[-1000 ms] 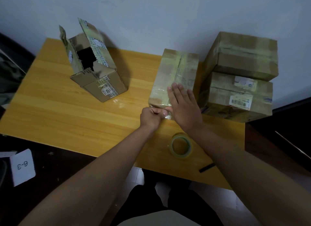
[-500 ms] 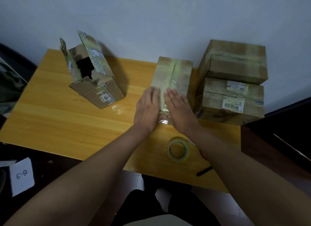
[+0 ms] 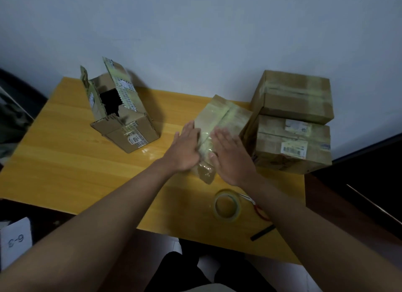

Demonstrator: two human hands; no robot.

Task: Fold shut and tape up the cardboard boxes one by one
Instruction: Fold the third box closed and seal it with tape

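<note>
A closed, taped cardboard box (image 3: pixel 224 117) lies in the middle of the yellow wooden table (image 3: pixel 65 161). My left hand (image 3: pixel 185 148) lies flat against its left side with straight fingers. My right hand (image 3: pixel 232 159) presses flat on its top right, fingers straight. A strip of clear tape runs down the box's near end between the hands. An open box (image 3: pixel 126 122) with raised flaps stands at the left. A roll of clear tape (image 3: pixel 227 206) lies on the table near my right forearm.
Two taped boxes are stacked at the right against the wall, the upper box (image 3: pixel 293 96) on the lower box (image 3: pixel 291 144). Red-handled scissors (image 3: pixel 256 207) and a black stick (image 3: pixel 262 232) lie near the table's front right edge. A card marked 6-3 (image 3: pixel 15 241) is on the floor at the left.
My left hand let go of the tape end and opened flat against the box. Both hands slid forward along the box, which has turned slightly with its far end to the right.
</note>
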